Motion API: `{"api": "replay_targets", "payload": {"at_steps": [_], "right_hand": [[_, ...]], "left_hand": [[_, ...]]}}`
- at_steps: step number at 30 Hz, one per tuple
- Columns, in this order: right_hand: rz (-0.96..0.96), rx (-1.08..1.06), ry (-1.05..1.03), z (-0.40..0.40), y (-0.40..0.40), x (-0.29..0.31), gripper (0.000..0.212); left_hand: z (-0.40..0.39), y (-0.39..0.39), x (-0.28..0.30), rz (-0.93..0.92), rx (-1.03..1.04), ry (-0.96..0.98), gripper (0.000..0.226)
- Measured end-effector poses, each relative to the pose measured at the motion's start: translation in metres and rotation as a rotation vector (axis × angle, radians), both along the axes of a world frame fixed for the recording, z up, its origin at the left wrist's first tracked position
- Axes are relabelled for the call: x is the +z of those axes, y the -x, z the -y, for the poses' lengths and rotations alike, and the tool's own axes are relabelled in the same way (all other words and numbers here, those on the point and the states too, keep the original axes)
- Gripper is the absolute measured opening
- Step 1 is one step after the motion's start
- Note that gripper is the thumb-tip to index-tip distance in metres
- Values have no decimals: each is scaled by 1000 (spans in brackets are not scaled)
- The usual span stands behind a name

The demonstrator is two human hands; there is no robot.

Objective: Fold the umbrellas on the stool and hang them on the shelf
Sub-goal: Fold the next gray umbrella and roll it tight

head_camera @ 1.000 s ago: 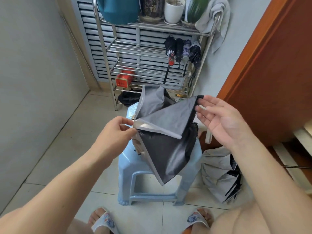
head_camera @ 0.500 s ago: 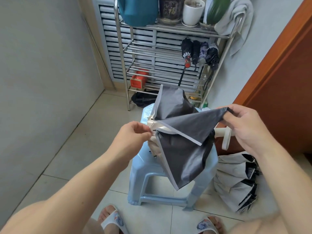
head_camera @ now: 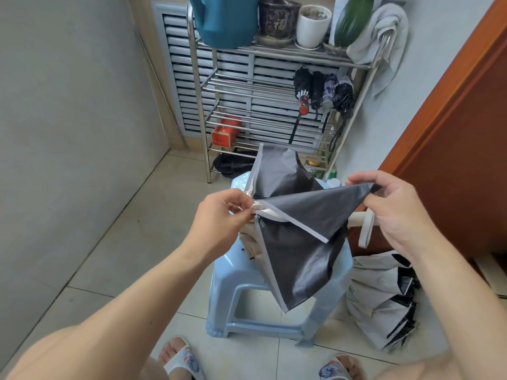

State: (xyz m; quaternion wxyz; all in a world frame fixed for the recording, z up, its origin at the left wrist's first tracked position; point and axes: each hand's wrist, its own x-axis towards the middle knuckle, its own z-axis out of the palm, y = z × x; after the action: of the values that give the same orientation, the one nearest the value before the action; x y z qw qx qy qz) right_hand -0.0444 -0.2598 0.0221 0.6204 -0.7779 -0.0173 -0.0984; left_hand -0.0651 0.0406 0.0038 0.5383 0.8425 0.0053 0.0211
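One dark umbrella (head_camera: 296,242) is lying across the single pale blue stool (head_camera: 247,305), its panels spread loose. The left hand (head_camera: 219,212) is pinching the white-trimmed edge of one panel, while the right hand (head_camera: 395,204) is pinching that panel's far corner, stretching it flat between them. A second, grey umbrella (head_camera: 384,300) is lying on the floor just beside the stool. Four folded umbrellas (head_camera: 323,91) are hanging on the metal shelf (head_camera: 197,105).
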Motion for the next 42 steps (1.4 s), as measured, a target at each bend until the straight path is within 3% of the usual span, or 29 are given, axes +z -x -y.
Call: {"api": "replay_targets", "payload": {"at_steps": [4,6,9,10,13,16,19,20,22,24,27,29,31,34,38,42], "right_hand": [[28,102,-74,4,7,5,9],[7,126,-35,8,10,4,34],[0,143,80,8,13,5,13],[-10,152,149,10,15,3,14],[60,180,514,15,23,1,53],[162,375,891,22,31,-13,56],[-112,602,1123,24,42,-19,54],[-174,609,1124,23,45,-15,58],[-117,489,955,18,42,-3,63],[-38,251,722,8,28,8,50],[-115,76,737,-12,-4,0,30],[-254,82,763,-22,-20,-6,37],[-347,96,695,-29,-31,-5,34],[-345,127,583,-35,-36,1,14],[-371,212,474,-32,-31,5,27],[-412,292,318,-9,-22,13,10]], "left_hand": [[-11,0,14,37,-107,39,12],[-14,0,17,1,-112,66,11],[-13,3,10,-96,-72,3,8],[-12,4,8,-116,-57,-9,7],[-10,11,6,-100,-99,-32,14],[-14,22,4,-32,-244,-288,19],[-19,30,-7,34,-354,-669,21],[-18,32,-10,14,-342,-692,22],[-15,34,-12,-31,-241,-618,14],[-12,31,-14,-99,-80,-448,8],[-8,25,-20,-228,51,-218,17],[-6,20,-20,-245,94,-130,7],[-7,14,-18,-251,121,-46,18],[-9,5,-14,-289,139,44,27],[-8,-9,-13,-287,139,142,6],[-5,-15,-14,-233,101,183,15]]}}
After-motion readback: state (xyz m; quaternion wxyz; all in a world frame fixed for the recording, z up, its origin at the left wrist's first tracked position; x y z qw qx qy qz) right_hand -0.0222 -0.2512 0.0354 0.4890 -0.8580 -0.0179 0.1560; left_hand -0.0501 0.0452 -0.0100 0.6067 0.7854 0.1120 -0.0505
